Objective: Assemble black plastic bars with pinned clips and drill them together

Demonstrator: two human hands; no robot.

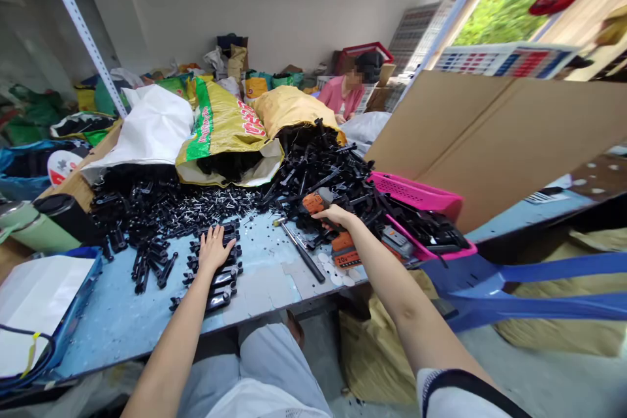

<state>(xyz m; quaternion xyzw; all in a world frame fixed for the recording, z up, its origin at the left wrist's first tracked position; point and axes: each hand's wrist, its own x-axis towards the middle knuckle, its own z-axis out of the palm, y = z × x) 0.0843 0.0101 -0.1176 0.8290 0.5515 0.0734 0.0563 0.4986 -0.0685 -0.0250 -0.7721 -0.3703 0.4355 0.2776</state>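
Note:
My left hand (214,251) lies with its fingers stretched out on a row of black plastic parts (219,299) lined up on the blue table. My right hand (337,217) is wrapped round the handle of an orange and grey cordless drill (317,201), whose 20V battery (345,252) is near the table's front edge. Left of the drill lies a hammer (306,256) with a dark handle. Several loose black parts (153,262) are left of the row. Behind both hands are small screws (210,206) and a heap of black parts (313,166).
Open sacks, one white (151,121) and one yellow-green (228,124), spill parts at the back. A pink basket (416,192) of black parts is at right, beside a blue plastic chair (470,284). Bottles (36,225) and a blue tray (73,313) stand left. Another person (337,95) sits beyond.

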